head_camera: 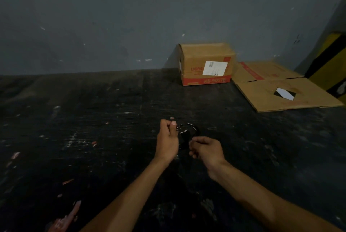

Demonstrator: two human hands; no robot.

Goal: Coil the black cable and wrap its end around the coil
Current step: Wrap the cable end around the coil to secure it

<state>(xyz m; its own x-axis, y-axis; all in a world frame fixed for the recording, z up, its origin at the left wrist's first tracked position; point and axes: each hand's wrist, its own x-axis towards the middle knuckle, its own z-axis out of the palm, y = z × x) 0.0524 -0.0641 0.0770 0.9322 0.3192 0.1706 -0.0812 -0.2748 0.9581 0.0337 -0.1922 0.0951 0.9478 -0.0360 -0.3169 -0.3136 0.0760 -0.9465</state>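
Dark and scratched, the surface (93,119) runs to a grey wall (112,16) in weak light. Both hands are closed on the black cable (188,132): the left hand (167,139) pinches the small coil from its side, and the right hand (206,149) pinches a part near the coil. I judge the loops could spring open if the left pinch loosens, because black on black hides them. A cardboard box (206,64) and flattened cardboard (280,91) lie well apart, so nothing blocks the work.
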